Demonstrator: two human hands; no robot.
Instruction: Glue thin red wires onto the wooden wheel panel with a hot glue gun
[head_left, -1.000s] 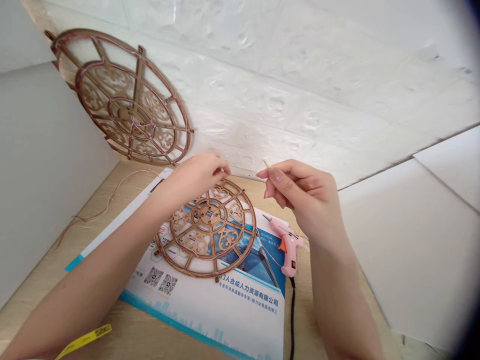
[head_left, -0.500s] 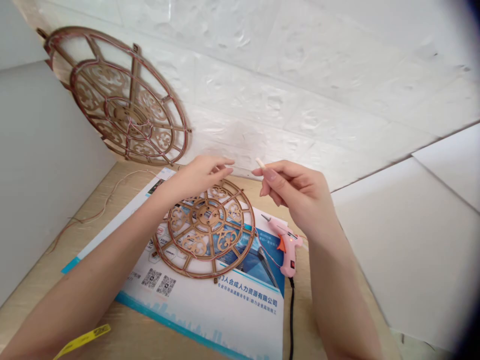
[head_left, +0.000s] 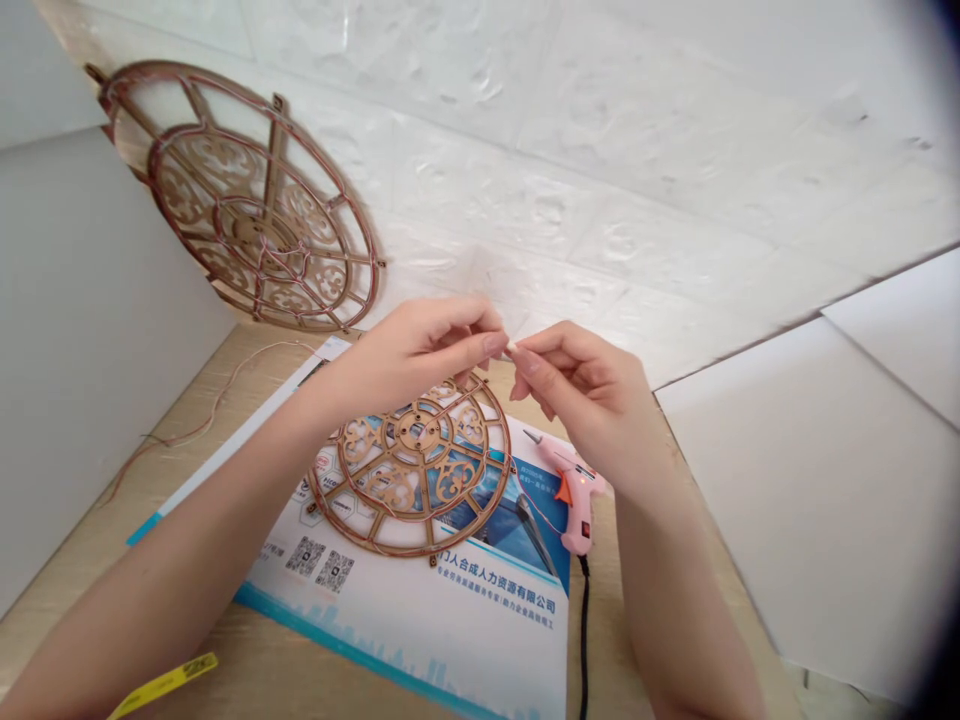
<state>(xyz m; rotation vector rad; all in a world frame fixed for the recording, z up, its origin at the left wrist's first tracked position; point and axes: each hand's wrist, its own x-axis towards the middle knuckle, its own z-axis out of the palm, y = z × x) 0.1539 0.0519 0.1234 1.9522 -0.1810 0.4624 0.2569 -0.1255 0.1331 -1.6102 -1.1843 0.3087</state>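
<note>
Pinching a small pale stick [head_left: 512, 347] between thumb and finger, the right hand [head_left: 585, 378] holds it above the tabletop [head_left: 300, 690], toward the far edge; the left hand [head_left: 442, 345] brings thumb and fingertips together at the stick's other end, though whether they grip or merely touch it I cannot tell. The piece is so short that a slip of either pinch could drop it onto the wheel-shaped frame [head_left: 407, 430] below, and perhaps through its openings to the printed sheet [head_left: 450, 635]. The pink glue gun [head_left: 579, 505] lies by the sheet's right edge with its light on; if the nozzle is hot, a lowered right wrist might be burned. A forearm catching the black cord [head_left: 584, 620], which runs toward the near edge, could drag the gun. The second frame [head_left: 259, 240], leaning at the far left corner, might slide if bumped.
</note>
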